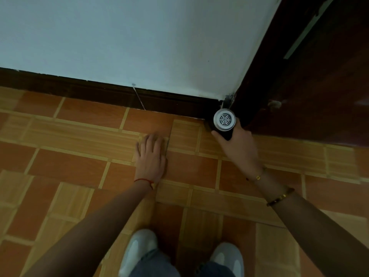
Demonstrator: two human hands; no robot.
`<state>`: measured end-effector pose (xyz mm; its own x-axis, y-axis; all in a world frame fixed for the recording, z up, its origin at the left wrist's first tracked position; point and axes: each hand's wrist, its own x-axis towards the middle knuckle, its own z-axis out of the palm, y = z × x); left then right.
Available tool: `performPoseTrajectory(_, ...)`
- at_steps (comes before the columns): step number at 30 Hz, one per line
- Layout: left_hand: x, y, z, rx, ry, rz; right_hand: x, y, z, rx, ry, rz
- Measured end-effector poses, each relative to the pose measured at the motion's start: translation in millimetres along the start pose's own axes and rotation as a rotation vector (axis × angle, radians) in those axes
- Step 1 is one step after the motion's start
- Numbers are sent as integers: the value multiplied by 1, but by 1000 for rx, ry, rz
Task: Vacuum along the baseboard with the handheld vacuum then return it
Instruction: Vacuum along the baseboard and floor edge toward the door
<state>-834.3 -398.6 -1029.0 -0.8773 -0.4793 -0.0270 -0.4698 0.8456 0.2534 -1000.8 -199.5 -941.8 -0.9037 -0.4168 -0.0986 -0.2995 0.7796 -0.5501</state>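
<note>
The handheld vacuum [224, 119] is a black cylinder with a white round vented rear cap facing me. My right hand [237, 145] is shut on its body and points its nose into the corner where the dark baseboard [111, 94] meets the dark wooden door [311, 80]. The nozzle tip is hidden behind the vacuum's body. My left hand [151, 156] lies flat on the floor tiles with its fingers together, left of the vacuum and short of the baseboard, holding nothing.
A pale wall [139, 37] rises above the baseboard. A thin light streak [138, 97] crosses the baseboard near its middle. The floor is orange and tan tile [69, 162]. My two white shoes [137, 250] stand at the bottom of the view.
</note>
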Motion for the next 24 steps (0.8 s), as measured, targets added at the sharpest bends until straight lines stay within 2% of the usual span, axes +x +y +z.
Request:
performPoseTrajectory(3,-5,7,4,-19,11,-41,-1,-3,2,50,-64,-28)
performPoseTrajectory(7,-6,13,10,-32,34,-28,-2,1,1,31,19,21)
performPoseTrajectory(12,-6,7,20,-70,18,-44,-2,4,1,88,-54,-21)
performPoseTrajectory(16,-4,5,23,-73,50,-24,0,4,1,91,24,0)
performPoseTrajectory(20,-7,4,24,-77,73,-31,-1,1,4,81,-53,-45)
performPoseTrajectory(24,-5,7,25,-72,78,-27,1,1,5,24,12,-4)
